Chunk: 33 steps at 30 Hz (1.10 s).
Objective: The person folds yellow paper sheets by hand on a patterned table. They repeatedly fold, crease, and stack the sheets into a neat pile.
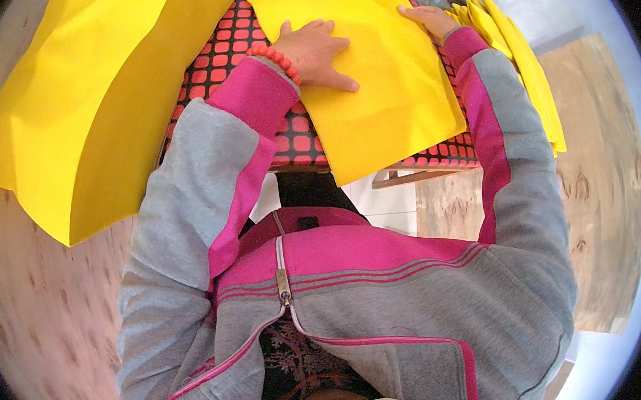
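A folded or layered piece of yellow fabric (391, 92) lies on a table covered with a red-and-black checked cloth (295, 138). One corner hangs over the near edge. My left hand (314, 53), with a red bead bracelet at its wrist, rests flat on the fabric's left part, fingers spread. At the far right edge of the same piece is my right hand (429, 20), its fingers stretched out over the border. Part of that hand is hidden by its angle and the sleeve cuff.
A large yellow fabric sheet (79, 80) drapes down at the left of the table. To the right, several folded yellow pieces (527, 66) are stacked and hang down beside my right sleeve. A wooden board surface (595, 193) stands further right. Pale floor tiles (392, 206) show below the table.
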Motion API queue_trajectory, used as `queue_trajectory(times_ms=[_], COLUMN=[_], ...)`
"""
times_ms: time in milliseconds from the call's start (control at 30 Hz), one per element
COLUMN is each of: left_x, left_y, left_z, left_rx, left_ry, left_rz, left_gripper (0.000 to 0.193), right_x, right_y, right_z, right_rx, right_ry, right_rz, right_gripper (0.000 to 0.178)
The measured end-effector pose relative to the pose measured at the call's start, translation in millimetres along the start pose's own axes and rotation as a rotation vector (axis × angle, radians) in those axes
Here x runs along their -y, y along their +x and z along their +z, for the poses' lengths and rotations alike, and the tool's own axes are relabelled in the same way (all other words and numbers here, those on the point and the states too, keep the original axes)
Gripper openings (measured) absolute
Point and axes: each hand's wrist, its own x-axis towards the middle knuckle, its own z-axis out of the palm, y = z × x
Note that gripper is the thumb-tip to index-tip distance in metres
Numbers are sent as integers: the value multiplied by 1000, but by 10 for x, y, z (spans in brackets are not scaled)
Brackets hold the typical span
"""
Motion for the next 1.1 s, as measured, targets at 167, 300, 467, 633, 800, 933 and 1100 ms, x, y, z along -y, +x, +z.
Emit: queue_trajectory(times_ms=[167, 300, 467, 633, 800, 933, 1100], left_x=[4, 12, 11, 5, 7, 5, 3], left_y=[-3, 12, -2, 1, 4, -22, -36], left_z=[-10, -45, -68, -79, -86, -118, -172], left_rx=[-21, 27, 7, 21, 35, 12, 26], left_ry=[9, 52, 64, 92, 90, 110, 207], left_rz=[-12, -1, 15, 14, 17, 6, -27], left_gripper=[84, 90, 89, 87, 86, 84, 81], right_x=[-72, -128, -149, -53, 41, 76, 11], right_y=[47, 25, 126, 195, 46, -17, 108], right_z=[-286, -212, -216, -192, -204, -212, -197], right_rx=[323, 363, 358, 426, 285, 272, 138], right_ry=[453, 487, 248, 291, -233, -211, -438], right_rz=[246, 163, 138, 148, 31, -72, -184], right_gripper=[34, 32, 32, 35, 37, 41, 38])
